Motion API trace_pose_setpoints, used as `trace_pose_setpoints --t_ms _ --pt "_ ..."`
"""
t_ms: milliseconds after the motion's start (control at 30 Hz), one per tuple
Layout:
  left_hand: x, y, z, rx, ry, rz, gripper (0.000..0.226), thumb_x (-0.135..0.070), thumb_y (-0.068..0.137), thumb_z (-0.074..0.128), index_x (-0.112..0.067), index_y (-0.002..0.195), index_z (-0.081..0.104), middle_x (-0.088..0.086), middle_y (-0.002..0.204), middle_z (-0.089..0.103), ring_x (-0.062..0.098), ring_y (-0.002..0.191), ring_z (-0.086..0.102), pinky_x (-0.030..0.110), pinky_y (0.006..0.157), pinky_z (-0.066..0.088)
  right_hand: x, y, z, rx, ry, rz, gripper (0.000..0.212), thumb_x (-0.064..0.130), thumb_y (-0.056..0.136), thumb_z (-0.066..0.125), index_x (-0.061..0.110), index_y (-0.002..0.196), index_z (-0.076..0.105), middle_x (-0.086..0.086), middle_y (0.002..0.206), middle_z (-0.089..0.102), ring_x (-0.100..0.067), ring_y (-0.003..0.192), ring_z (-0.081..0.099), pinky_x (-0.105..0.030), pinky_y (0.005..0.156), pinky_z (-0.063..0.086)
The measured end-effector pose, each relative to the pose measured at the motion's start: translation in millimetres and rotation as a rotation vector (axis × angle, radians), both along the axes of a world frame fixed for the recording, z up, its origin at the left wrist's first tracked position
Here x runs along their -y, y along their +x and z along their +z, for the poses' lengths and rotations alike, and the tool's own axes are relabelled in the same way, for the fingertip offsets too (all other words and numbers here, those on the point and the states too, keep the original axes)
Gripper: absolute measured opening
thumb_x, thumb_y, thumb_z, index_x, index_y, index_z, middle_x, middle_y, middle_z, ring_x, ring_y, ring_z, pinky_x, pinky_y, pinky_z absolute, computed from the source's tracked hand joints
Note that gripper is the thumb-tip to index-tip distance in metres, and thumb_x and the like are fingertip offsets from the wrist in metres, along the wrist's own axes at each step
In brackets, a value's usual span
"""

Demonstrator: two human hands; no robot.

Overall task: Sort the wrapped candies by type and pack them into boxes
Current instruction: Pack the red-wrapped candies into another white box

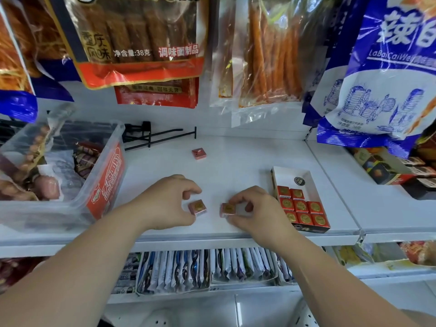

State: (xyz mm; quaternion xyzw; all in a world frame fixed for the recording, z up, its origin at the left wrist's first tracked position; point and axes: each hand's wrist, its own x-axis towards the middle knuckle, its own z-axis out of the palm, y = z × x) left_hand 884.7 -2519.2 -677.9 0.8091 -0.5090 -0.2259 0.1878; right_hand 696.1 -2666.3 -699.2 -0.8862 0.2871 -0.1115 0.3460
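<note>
Finding: the left hand (169,204) pinches a pink candy (197,208) on the white shelf (236,156). The right hand (256,208) pinches a second pink candy (227,210) just beside it. A third pink candy (199,154) lies well apart, further back. The box (295,175) at right holds red candies (300,206) (rear part unfilled). Risks: pink pieces set among the red would mix types, and a slipped pinch near the shelf's front edge could lose one.

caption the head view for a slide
Left hand pinches one pink candy, right hand a second pink candy, beside a part-filled box on the shelf
</note>
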Motion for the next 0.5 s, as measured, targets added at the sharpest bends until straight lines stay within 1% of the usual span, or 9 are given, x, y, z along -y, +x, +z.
trace_pose_setpoints --t_ms 67,133,200,233,300,367,400,433,500 --pt "-1.0 1.1 0.9 -0.031 0.006 -0.025 0.054 -0.024 0.076 0.077 -0.032 0.127 0.059 -0.016 0.102 0.052 -0.010 0.081 0.050 0.003 0.068 0.035 2.7 -0.2 3.1 -0.034 -0.004 0.016 0.030 0.029 0.074 0.082 0.031 0.101 0.069 0.012 0.100 0.056 0.004 0.078 0.053 -0.006 0.068 0.038" --pt "-0.3 1.9 0.9 -0.047 0.000 -0.042 0.050 -0.020 0.078 0.076 -0.031 0.125 0.062 -0.016 0.102 0.054 -0.015 0.081 0.049 0.000 0.068 0.034 4.5 0.1 4.0 -0.062 0.004 0.042 0.039 0.029 0.073 0.082 0.032 0.109 0.068 0.012 0.100 0.056 0.005 0.078 0.052 -0.006 0.070 0.038" --pt "1.9 2.8 -0.1 -0.055 -0.007 -0.056 0.045 -0.020 0.079 0.077 -0.031 0.120 0.065 -0.016 0.101 0.056 -0.016 0.081 0.048 0.000 0.069 0.035 5.6 1.1 4.2 -0.078 0.017 0.066 0.047 0.028 0.073 0.081 0.032 0.118 0.067 0.013 0.102 0.056 0.006 0.080 0.052 -0.008 0.075 0.038" --pt "3.0 2.7 -0.6 -0.064 -0.008 -0.058 0.042 -0.022 0.078 0.079 -0.031 0.117 0.066 -0.016 0.100 0.057 -0.015 0.080 0.049 0.002 0.069 0.036 5.7 1.7 4.5 -0.079 0.023 0.076 0.045 0.027 0.074 0.080 0.032 0.117 0.067 0.013 0.103 0.056 0.005 0.081 0.052 -0.009 0.075 0.039" --pt "6.2 1.3 -1.3 -0.084 -0.014 -0.056 0.035 -0.029 0.072 0.084 -0.032 0.104 0.069 -0.014 0.095 0.059 -0.008 0.079 0.051 0.007 0.068 0.040 5.9 2.4 4.9 -0.069 0.027 0.093 0.033 0.025 0.076 0.078 0.033 0.107 0.071 0.012 0.101 0.058 0.004 0.081 0.053 -0.008 0.074 0.039" --pt "9.6 -1.5 -1.6 -0.074 -0.016 -0.041 0.034 -0.039 0.064 0.088 -0.031 0.092 0.070 -0.011 0.090 0.059 0.001 0.079 0.054 0.018 0.071 0.046 6.1 2.4 4.9 -0.066 0.020 0.113 0.028 0.025 0.077 0.078 0.034 0.103 0.073 0.012 0.100 0.059 0.003 0.082 0.054 -0.009 0.074 0.041" --pt "11.1 -3.0 -1.5 -0.061 -0.015 -0.035 0.036 -0.042 0.062 0.089 -0.030 0.090 0.069 -0.011 0.089 0.059 0.003 0.080 0.055 0.022 0.072 0.048 6.2 2.0 4.7 -0.071 0.015 0.121 0.028 0.025 0.077 0.078 0.033 0.103 0.073 0.012 0.101 0.058 0.003 0.082 0.054 -0.009 0.074 0.041" --pt "12.1 -3.9 -1.7 -0.050 -0.015 -0.037 0.038 -0.042 0.061 0.089 -0.030 0.091 0.069 -0.011 0.089 0.059 0.003 0.080 0.055 0.022 0.071 0.048 6.4 1.9 4.6 -0.076 0.010 0.126 0.028 0.025 0.077 0.078 0.033 0.104 0.073 0.012 0.101 0.058 0.002 0.081 0.054 -0.009 0.074 0.041" --pt "13.2 -5.2 -0.8 -0.038 -0.003 -0.041 0.044 -0.045 0.060 0.089 -0.033 0.096 0.068 -0.013 0.091 0.058 0.000 0.080 0.053 0.018 0.069 0.043 6.9 1.4 4.2 -0.076 -0.002 0.135 0.029 0.026 0.078 0.078 0.032 0.106 0.073 0.013 0.100 0.058 0.000 0.081 0.054 -0.010 0.074 0.042"
